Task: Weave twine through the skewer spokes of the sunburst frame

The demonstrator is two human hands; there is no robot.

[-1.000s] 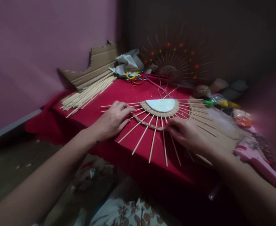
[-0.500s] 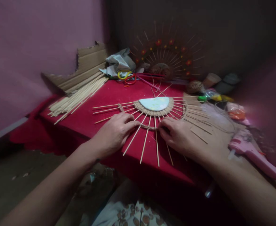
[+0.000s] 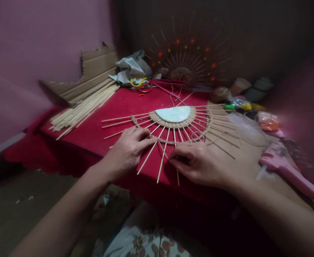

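A half-round craft piece [image 3: 174, 114] lies on the red cloth [image 3: 98, 139]: a pale blue centre, a woven jute rim and several thin wooden sticks fanning out. A jute cord [image 3: 167, 142] runs in an arc across the sticks. My left hand [image 3: 127, 151] presses down on the sticks at the lower left, fingers on the cord. My right hand [image 3: 197, 162] pinches the cord near the lower middle sticks.
A bundle of loose sticks [image 3: 84, 107] and torn cardboard [image 3: 92, 71] lie at the back left. A finished fan piece with red flowers [image 3: 185, 60] leans against the far wall. Scissors [image 3: 142, 84], a twine ball [image 3: 219, 94] and a pink glue gun [image 3: 288, 171] are on the right.
Both hands slid toward me and left along the fan. The right hand moved from the right-side sticks to the lower middle, drawing the cord with it.
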